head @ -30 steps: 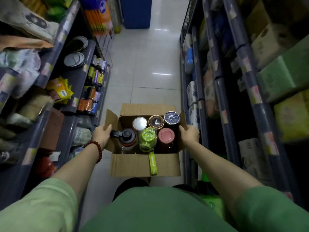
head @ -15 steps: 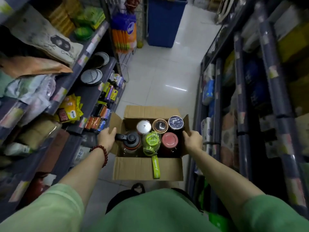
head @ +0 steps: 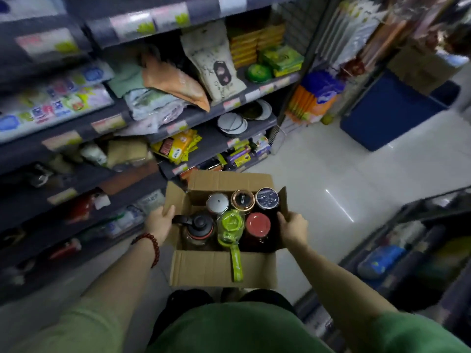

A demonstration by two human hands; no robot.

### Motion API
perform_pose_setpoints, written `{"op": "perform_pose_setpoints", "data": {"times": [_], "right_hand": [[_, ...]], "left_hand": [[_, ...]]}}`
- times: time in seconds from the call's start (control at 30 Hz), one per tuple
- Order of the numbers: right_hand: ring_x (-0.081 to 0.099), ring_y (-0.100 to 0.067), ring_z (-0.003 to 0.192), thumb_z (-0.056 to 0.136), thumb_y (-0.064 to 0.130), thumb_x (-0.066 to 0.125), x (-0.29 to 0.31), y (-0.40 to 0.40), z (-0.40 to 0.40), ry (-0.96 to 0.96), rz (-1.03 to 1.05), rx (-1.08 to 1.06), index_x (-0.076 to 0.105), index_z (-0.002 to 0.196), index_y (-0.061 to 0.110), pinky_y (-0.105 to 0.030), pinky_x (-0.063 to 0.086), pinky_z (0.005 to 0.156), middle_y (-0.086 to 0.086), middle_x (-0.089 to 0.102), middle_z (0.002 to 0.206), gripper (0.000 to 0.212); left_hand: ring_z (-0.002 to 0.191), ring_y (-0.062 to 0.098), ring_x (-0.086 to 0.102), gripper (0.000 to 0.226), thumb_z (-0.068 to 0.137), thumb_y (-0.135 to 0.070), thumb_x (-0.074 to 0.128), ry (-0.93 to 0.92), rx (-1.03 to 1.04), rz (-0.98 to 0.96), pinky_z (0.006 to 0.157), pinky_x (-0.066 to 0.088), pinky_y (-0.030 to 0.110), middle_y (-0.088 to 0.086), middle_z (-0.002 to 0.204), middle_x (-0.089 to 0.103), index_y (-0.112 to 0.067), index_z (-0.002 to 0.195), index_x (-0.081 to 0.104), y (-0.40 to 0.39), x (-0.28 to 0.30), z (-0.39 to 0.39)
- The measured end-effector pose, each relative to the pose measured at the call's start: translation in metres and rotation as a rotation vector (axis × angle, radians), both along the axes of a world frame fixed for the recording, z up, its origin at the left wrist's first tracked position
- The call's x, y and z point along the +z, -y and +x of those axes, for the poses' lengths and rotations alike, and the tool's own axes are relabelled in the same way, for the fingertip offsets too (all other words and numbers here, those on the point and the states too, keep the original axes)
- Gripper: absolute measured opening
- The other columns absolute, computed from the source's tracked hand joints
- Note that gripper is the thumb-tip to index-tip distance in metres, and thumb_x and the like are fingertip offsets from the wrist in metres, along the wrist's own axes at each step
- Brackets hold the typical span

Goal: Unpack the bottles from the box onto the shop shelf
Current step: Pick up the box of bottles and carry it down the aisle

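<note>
I carry an open cardboard box (head: pixel 221 270) in front of me, held off the floor. My left hand (head: pixel 160 221) grips its left wall and my right hand (head: pixel 293 229) grips its right wall. Several bottles stand upright inside: a black-lidded one (head: pixel 200 225), a green-lidded one with a strap (head: pixel 230 226), a red-lidded one (head: pixel 258 224), and behind them a silver lid (head: pixel 217 203), a copper-rimmed lid (head: pixel 242 200) and a dark blue lid (head: pixel 267 197). The shop shelf (head: pixel 216 138) rises to the left and ahead.
The shelving holds bags, yellow packets (head: pixel 175 147), round plates (head: pixel 232 122) and small cans. A blue bin (head: pixel 387 110) stands at the aisle's far end. White tiled floor (head: pixel 344 169) runs on the right, with another shelf unit (head: pixel 420 240) at the right edge.
The view has turned left, so the left shelving now fills the frame and the aisle lies to the right. Both hands keep the same grip on the box.
</note>
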State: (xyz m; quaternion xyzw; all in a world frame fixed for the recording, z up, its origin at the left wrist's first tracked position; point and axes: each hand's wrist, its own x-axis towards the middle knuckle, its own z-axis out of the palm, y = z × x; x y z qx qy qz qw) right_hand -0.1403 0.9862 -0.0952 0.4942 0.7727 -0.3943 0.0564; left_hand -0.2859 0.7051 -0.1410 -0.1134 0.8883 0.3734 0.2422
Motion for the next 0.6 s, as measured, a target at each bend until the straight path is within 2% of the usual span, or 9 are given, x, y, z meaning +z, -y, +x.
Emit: {"op": "perform_pose_setpoints", "data": {"times": [0.13,0.27,0.37,0.47,0.6], "right_hand": [[0.064,-0.033,0.096,0.096,0.026,0.051,0.004,0.015,-0.034,0.021,0.023,0.211,0.068,0.104,0.002,-0.025,0.040,0.070,-0.019,0.070,0.098,0.030],[0.064,-0.035,0.099,0.095,0.027,0.053,0.003,0.051,-0.062,0.012,0.037,0.373,0.067,0.104,0.001,-0.029,0.044,0.073,-0.020,0.070,0.101,0.031],[0.064,-0.036,0.099,0.096,0.026,0.052,0.001,0.087,-0.078,0.014,0.035,0.493,0.066,0.104,-0.001,-0.027,0.040,0.071,-0.021,0.070,0.101,0.032],[0.064,-0.038,0.098,0.095,0.027,0.053,-0.005,0.126,-0.094,-0.001,0.022,0.604,0.067,0.103,0.000,-0.033,0.047,0.076,-0.023,0.070,0.101,0.032],[0.064,-0.039,0.100,0.095,0.028,0.053,-0.011,0.182,-0.118,0.001,0.013,0.756,0.068,0.106,0.000,-0.037,0.049,0.081,-0.024,0.069,0.103,0.033]], "left_hand": [[0.104,0.039,0.060,0.044,0.097,-0.035,0.047,-0.032,0.167,0.014,0.085,0.046,0.043,0.025,0.109,0.065,0.005,0.107,0.063,0.040,-0.004,0.016],[0.095,0.042,0.059,0.042,0.096,-0.032,0.048,-0.055,0.315,-0.021,0.080,0.046,0.044,0.031,0.100,0.062,0.007,0.086,0.059,0.087,0.002,0.038],[0.098,0.040,0.060,0.042,0.096,-0.033,0.048,-0.062,0.430,-0.016,0.080,0.046,0.040,0.026,0.103,0.065,0.006,0.097,0.064,0.127,0.006,0.059],[0.104,0.040,0.060,0.043,0.097,-0.035,0.047,-0.064,0.543,-0.040,0.087,0.048,0.042,0.023,0.108,0.066,0.002,0.107,0.066,0.162,0.013,0.079],[0.098,0.038,0.061,0.042,0.098,-0.036,0.044,-0.088,0.672,-0.062,0.087,0.050,0.045,0.020,0.103,0.066,-0.001,0.106,0.066,0.205,0.018,0.105]]}}
